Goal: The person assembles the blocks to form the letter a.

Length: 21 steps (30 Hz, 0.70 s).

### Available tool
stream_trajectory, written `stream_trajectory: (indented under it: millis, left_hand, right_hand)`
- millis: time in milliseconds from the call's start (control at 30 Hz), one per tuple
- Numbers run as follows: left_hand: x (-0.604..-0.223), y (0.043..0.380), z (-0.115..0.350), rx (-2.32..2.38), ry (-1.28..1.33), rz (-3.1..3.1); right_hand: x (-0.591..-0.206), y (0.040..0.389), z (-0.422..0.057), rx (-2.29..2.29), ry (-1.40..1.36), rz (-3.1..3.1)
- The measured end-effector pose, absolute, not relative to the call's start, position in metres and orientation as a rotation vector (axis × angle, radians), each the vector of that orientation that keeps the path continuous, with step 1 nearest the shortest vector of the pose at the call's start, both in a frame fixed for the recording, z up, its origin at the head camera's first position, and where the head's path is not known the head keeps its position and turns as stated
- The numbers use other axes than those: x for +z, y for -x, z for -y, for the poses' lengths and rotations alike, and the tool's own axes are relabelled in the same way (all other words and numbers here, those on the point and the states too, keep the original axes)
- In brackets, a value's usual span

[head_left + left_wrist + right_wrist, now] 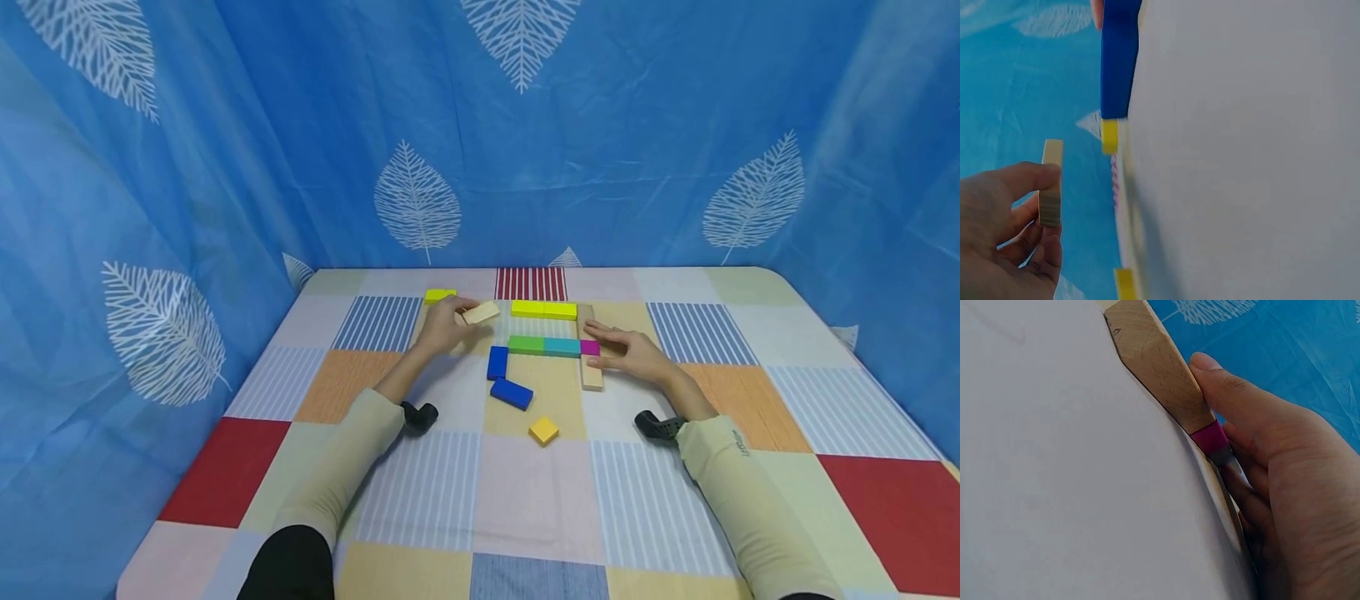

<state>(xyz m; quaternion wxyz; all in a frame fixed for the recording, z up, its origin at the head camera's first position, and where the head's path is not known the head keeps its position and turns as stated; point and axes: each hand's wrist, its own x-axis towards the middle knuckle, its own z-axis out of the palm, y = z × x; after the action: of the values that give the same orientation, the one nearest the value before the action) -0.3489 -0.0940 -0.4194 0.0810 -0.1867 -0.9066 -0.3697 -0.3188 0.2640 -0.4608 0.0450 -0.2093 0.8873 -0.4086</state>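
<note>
My left hand (444, 329) pinches a plain wooden block (481, 313) between thumb and fingers, raised above the table. In the left wrist view that block (1050, 181) points upward from the fingertips. On the right, my other hand (637, 354) rests its fairly straight fingers and thumb along a column of blocks: an upper wooden block (585, 315), a magenta block (589, 347) and a lower wooden block (592, 377). Left of the magenta block run a cyan block (562, 347) and a green block (527, 345). Two yellow blocks (543, 310) form a row behind them.
Two blue blocks (512, 394) lie in front of the green one, one of them angled. Nearer me is an orange-yellow block (543, 431). Another yellow block (439, 296) lies behind my left hand. A patchwork cloth (536, 492) covers the table; a blue curtain (600, 167) hangs around it.
</note>
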Motion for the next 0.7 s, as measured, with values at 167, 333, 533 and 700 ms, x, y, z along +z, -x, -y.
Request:
stream_trajectory:
  millis: [167,333,533,700]
  left_hand:
    - [-0.410,0.322,0.077,-1.098,0.653,2.672]
    - [-0.404,0.293,0.052,-1.071,0.853,2.678]
    - [-0.409,0.269,0.028,-1.065,1.064,2.739]
    - [-0.415,0.261,0.017,-1.002,1.175,2.816]
  right_hand:
    - [-0.460,0.319,-0.263,-1.205,0.618,-2.729]
    - [-0.461,0.320,-0.264,-1.217,0.621,-2.722]
    - [-0.461,0.321,-0.264,-1.252,0.639,-2.713]
    - [-0.460,0.321,-0.264,-1.219,0.637,-2.732]
